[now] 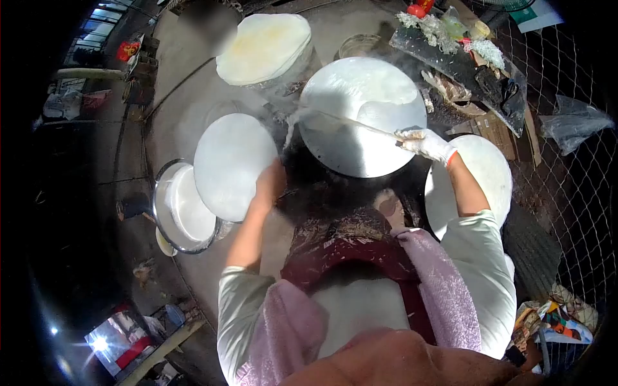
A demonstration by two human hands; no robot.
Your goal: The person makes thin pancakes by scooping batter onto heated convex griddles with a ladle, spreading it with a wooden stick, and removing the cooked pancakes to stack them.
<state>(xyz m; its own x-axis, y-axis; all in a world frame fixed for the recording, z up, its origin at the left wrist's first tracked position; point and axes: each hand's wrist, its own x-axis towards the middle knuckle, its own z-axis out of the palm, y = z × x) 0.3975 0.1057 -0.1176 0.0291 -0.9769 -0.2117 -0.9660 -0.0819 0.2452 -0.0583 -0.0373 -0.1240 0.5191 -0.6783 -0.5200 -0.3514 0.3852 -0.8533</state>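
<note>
My left hand [270, 183], bare and partly in shadow, is at the lower right rim of a flat, pale round disc [233, 164]. Its fingers look closed on that rim, though they are hard to make out. In a white glove with an orange cuff, my right hand [425, 144] is wrapped round the handle end of a long thin stick [360, 123]. The stick reaches leftward across a large round griddle [347, 151], with whitish, blurred matter at its far end. A glossy pale layer covers the griddle's upper part. Below the disc, a metal-rimmed basin [158, 212] holds white liquid [195, 204].
A stack of thin round flatbreads [265, 46] stands beyond the griddle. Another pale round disc [473, 177] lies under my right forearm. At the upper right are a littered dark board [444, 61] and wire netting [579, 193]. Steam drifts around the griddle.
</note>
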